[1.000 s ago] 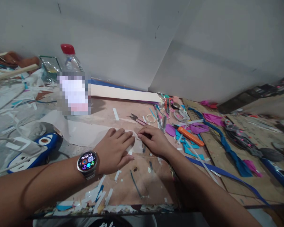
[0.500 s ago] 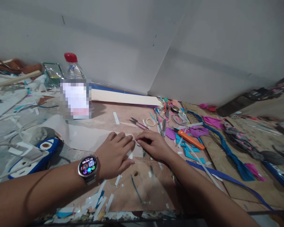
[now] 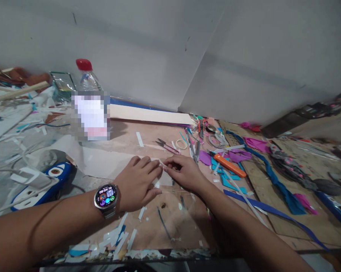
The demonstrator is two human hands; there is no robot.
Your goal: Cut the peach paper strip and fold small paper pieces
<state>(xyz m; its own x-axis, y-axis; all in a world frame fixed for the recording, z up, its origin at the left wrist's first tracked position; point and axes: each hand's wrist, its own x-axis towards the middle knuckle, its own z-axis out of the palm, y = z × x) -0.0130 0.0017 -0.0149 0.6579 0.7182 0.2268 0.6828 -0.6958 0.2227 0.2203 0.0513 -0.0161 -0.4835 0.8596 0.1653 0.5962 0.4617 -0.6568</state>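
A long pale sheet (image 3: pixel 102 163) lies across the work surface, its left end curling up. My left hand (image 3: pixel 139 181) rests flat on its right part, fingers stretched out and pointing right. Beside those fingertips, my right hand (image 3: pixel 183 172) pinches the edge of the sheet between thumb and forefinger. A small translucent piece of the sheet shows under the right hand. Just beyond the hands lie thread snips (image 3: pixel 167 145) and a ring of tape (image 3: pixel 181 144).
An orange utility knife (image 3: pixel 228 165) lies among blue and purple scraps on the right, near a blue strip (image 3: pixel 272 181). A blue-and-white power strip (image 3: pixel 42 185) with cables sits left. A red-capped bottle (image 3: pixel 87 75) stands behind a blurred bright screen (image 3: pixel 91 115).
The right hand's fingers have shifted slightly at the sheet's edge, lifting a little of it. The left hand stays in place. The view has tilted slightly.
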